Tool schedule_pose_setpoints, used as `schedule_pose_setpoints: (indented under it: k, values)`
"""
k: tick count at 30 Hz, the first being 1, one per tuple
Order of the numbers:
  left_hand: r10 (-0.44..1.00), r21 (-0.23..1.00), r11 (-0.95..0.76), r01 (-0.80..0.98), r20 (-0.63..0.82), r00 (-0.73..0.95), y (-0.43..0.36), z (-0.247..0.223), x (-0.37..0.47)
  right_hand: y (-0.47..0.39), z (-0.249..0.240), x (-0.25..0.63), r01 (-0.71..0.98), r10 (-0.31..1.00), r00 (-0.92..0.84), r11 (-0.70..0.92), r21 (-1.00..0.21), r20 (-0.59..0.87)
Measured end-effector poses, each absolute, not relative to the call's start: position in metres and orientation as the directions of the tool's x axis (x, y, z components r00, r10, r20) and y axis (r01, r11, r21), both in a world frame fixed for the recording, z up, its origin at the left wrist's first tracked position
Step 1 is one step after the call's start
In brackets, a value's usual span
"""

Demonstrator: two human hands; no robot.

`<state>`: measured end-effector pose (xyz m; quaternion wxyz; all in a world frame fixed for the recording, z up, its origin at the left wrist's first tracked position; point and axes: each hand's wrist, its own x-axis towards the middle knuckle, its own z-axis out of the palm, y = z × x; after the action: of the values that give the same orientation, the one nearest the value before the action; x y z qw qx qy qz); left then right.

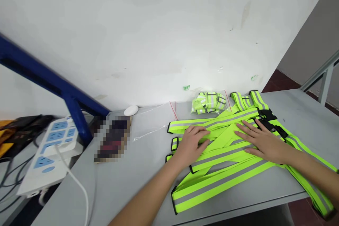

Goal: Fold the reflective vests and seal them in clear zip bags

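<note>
Neon-yellow reflective straps (222, 182) with grey stripes and black buckles lie in overlapping layers on the grey table. My left hand (191, 144) is over their left part, its fingers curled and its thumb drawn in on a strap; the fingertips are partly hidden. On the right, my right hand (261, 139) rests flat on the layers with its fingers spread, close to a black clip buckle (267, 114). Behind the straps is a clear plastic bag (209, 103) holding a folded bundle of similar straps. Some strap ends hang over the table's front right edge.
A flat clear plastic bag (153, 114) with a red seal line lies left of the straps. Near the wall are a white oval object (131, 110) and a pixelated item (112, 139). A white power strip (50, 152) with cables stands beyond the blue metal frame (76, 116).
</note>
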<state>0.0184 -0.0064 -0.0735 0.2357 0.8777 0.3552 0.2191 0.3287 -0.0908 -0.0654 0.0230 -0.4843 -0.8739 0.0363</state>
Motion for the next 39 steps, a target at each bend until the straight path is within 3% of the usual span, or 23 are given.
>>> schedule_pose_setpoints:
  k: [21, 26, 31, 35, 39]
  values:
    - [0.701, 0.472, -0.685, 0.555, 0.222, 0.677, 0.004, -0.083, 0.02, -0.13, -0.056, 0.367, 0.922, 0.925, -0.374, 0.363, -0.138, -0.064]
    - [0.667, 0.388, -0.732, 0.56, 0.24, 0.705, 0.007, -0.083, 0.019, -0.144, -0.054, 0.373, 0.933, 0.938, -0.337, 0.32, -0.163, -0.088]
    - [0.589, 0.224, -0.803, 0.552, 0.161, 0.792, 0.007, -0.066, 0.037, -0.156, -0.05, 0.379, 0.929, 0.946, -0.323, 0.308, -0.203, -0.042]
    - [0.476, 0.201, -0.873, 0.444, 0.15, 0.867, 0.005, -0.046, 0.091, -0.161, -0.051, 0.39, 0.961, 0.982, -0.187, 0.187, -0.202, 0.015]
    - [0.333, 0.23, -0.928, 0.293, 0.16, 0.929, 0.012, -0.039, 0.162, -0.16, -0.058, 0.403, 0.97, 0.99, 0.11, -0.088, -0.225, 0.088]
